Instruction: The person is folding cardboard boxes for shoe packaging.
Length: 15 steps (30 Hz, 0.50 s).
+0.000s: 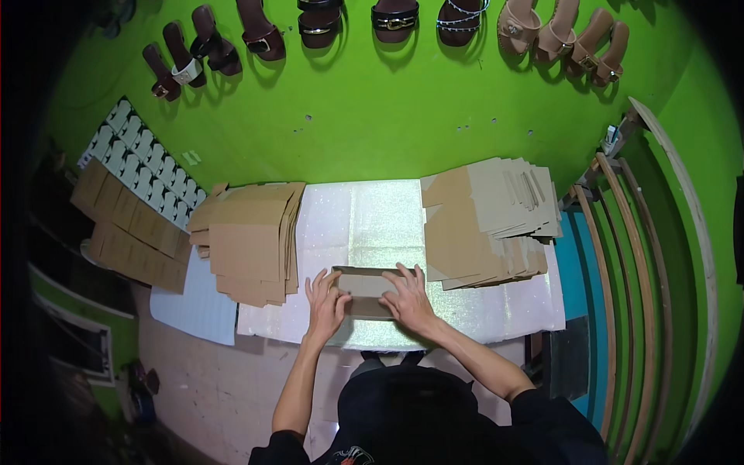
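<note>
A small brown cardboard box (366, 287), open at the top, sits near the front of the table in the middle. My left hand (327, 302) grips its left end, thumb bent inward and fingers at the outer side. At the opposite end, my right hand (408, 300) pinches the wall, with fingers over the far right corner. Both hands cover the box's end walls, so their folds are hidden. A shimmering white cloth (384, 217) lies beneath the box.
Flat brown cardboard blanks (246, 248) are piled left of the box, with another pile of cardboard blanks (465, 244) on the right. Brown boxes (128, 221) stand far left beside white patterned ones (147, 155). Sandals (395, 19) hang on the green wall; wooden rails (632, 225) rise at right.
</note>
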Each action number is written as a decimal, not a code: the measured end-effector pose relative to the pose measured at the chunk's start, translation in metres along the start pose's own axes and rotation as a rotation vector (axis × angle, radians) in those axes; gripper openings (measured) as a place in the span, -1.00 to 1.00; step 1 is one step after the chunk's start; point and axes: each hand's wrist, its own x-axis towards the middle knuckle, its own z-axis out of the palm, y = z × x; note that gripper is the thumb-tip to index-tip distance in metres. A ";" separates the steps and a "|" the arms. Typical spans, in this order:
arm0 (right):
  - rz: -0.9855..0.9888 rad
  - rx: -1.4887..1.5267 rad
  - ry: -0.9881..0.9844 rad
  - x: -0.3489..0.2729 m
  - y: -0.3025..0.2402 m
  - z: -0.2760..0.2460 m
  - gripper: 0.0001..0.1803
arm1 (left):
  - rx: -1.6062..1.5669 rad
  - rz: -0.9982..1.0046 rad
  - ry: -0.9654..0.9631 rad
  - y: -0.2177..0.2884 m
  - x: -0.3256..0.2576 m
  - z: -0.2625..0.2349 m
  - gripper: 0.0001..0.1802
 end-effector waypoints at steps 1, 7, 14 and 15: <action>-0.023 0.013 -0.012 -0.008 -0.006 0.000 -0.76 | -0.018 -0.038 -0.004 0.005 -0.012 -0.003 -0.89; -0.082 0.069 -0.056 -0.046 -0.033 -0.002 -0.77 | 0.023 -0.170 0.033 0.027 -0.062 -0.021 -0.91; -0.037 0.143 -0.233 -0.092 -0.043 0.013 -0.71 | -0.015 -0.257 -0.059 0.020 -0.114 -0.028 -0.82; -0.025 0.165 -0.317 -0.099 -0.039 0.021 -0.68 | -0.027 -0.262 -0.101 0.019 -0.121 -0.027 -0.82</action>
